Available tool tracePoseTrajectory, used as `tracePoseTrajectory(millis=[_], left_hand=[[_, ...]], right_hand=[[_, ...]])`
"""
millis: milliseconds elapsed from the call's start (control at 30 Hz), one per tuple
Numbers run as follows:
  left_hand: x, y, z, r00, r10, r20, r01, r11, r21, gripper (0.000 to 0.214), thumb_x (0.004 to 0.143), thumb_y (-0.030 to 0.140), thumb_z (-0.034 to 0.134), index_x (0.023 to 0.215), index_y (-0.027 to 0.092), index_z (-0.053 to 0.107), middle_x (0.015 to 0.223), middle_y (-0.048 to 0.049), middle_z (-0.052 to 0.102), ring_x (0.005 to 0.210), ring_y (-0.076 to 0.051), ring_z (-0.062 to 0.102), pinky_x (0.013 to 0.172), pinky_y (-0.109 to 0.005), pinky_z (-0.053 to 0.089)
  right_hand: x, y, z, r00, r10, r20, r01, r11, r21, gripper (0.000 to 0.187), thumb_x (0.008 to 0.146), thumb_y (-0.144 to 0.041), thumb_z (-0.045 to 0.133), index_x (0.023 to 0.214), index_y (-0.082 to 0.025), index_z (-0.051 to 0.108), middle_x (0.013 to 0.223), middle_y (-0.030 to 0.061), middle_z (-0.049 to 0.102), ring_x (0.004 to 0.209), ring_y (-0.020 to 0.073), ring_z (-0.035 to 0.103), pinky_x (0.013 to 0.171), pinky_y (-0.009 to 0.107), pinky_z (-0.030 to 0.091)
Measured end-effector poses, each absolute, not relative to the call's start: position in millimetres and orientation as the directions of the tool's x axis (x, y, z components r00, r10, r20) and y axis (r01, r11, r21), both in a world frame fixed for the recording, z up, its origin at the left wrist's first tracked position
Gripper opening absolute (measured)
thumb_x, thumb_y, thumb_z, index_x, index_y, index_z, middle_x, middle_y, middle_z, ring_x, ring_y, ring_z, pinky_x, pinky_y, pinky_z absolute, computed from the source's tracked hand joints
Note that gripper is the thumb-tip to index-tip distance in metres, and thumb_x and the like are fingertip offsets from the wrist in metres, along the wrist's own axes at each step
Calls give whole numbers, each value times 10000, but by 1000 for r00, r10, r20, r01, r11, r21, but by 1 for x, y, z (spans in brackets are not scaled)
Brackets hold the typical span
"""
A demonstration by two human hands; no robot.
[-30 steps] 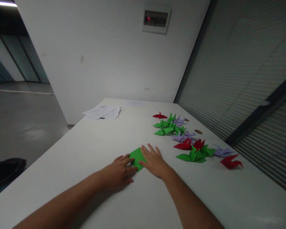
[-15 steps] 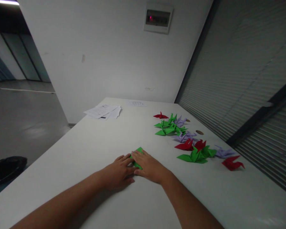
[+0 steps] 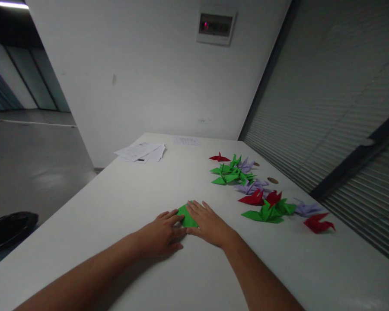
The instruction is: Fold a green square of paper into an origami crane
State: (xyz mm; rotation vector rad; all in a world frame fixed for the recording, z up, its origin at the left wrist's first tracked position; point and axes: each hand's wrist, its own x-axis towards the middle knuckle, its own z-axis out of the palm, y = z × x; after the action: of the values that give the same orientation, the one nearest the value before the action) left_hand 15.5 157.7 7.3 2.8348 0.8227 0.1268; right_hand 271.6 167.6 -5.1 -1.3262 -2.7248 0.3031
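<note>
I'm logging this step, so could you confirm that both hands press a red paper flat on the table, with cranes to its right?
Not quite: the head view shows the paper is green, not red. Left hand and right hand do press it flat on the table, cranes to its right.

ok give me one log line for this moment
left hand: flat on green paper | right hand: same sheet | paper cranes: on white table
</note>
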Motion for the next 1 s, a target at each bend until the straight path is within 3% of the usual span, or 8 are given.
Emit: tracePoseTrajectory(millis=[333,433,567,633,733,867,1000], left_hand=[[15,159,3,843,536,40,517,-829,215,566,964,485,659,1496,315,574,1561,-184,501,1485,-472,404,1173,-657,388],[14,160,1,853,517,75,491,-843,219,541,965,479,656,1473,305,595,1550,-184,511,1479,-463,417,1173,-640,395],[10,162,2,856,509,90,479,-847,233,497,959,456,672,1429,296,631,1544,-177,522,1481,-444,422,1183,-616,397],[8,163,4,858,508,79,478,-846,237,489,963,448,671,1425,295,634,1549,-178,516,1487,-442,415,1190,-625,386],[6,163,9,864,501,54,474,-844,251,476,964,432,674,1418,293,643,1555,-184,509,1496,-451,398,1190,-651,371],[6,163,14,870,491,40,464,-844,268,477,953,386,700,1417,288,650,1556,-181,516,1515,-443,371,1202,-649,356],[6,164,13,876,478,65,444,-851,281,473,962,394,686,1417,269,652,1552,-194,517,1479,-426,438,1199,-619,385]], right_hand=[[292,173,-2,-525,849,-68,832,494,-254,759,1026,-552,538,1657,-212,287,1715,130,266,1598,350,209,1290,620,146],[302,174,-2,-528,845,-82,816,478,-325,765,1021,-506,565,1663,-219,266,1717,126,256,1604,332,190,1300,588,157],[315,171,3,-569,820,-67,745,479,-465,946,908,-429,737,1669,-201,223,1725,131,227,1607,295,192,1313,521,171],[318,169,7,-582,813,-7,692,491,-529,960,858,-345,781,1658,-209,267,1716,123,263,1595,284,241,1302,496,228],[318,168,10,-577,811,94,633,517,-577,809,851,-216,733,1599,-221,425,1658,111,406,1550,274,359,1278,482,300],[315,171,8,-580,804,132,627,544,-557,613,858,-110,611,1463,-203,615,1515,100,599,1471,257,490,1254,470,356],[316,173,5,-587,795,151,628,565,-535,493,887,-124,568,1349,-221,711,1428,92,677,1403,258,562,1218,487,403]])
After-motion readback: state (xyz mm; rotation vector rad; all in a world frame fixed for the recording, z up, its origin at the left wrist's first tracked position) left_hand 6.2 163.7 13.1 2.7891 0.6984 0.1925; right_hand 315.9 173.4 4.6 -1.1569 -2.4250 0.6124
